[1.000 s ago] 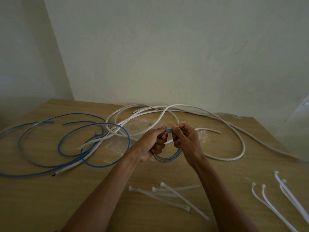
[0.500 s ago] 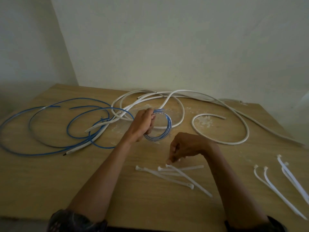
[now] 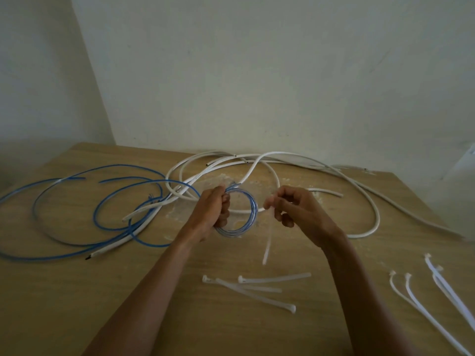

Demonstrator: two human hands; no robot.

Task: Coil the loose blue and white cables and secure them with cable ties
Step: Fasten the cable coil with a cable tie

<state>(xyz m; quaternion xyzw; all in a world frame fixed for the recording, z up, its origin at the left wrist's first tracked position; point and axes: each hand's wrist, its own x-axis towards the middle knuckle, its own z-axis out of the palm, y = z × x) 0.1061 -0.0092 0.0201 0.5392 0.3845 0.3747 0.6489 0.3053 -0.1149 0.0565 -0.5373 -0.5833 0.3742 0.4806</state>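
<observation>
My left hand (image 3: 212, 214) grips a small coil of thin blue cable (image 3: 249, 217) by its left side, holding it up above the wooden table (image 3: 77, 291). Just right of the coil, my right hand (image 3: 295, 209) pinches one end of a white cable tie (image 3: 267, 242), which hangs down blurred below the fingers. Loose blue cables (image 3: 102, 201) sprawl in big loops over the left of the table. Loose white cables (image 3: 359, 191) loop across the back and right.
Three spare cable ties (image 3: 257, 286) lie on the table in front of my arms. Several more cable ties (image 3: 437, 291) lie at the right edge. A pale wall stands close behind the table.
My right hand let go of the coil, dropped to the ties on the table, and has come back up beside the coil with one tie pinched. My left hand kept the coil.
</observation>
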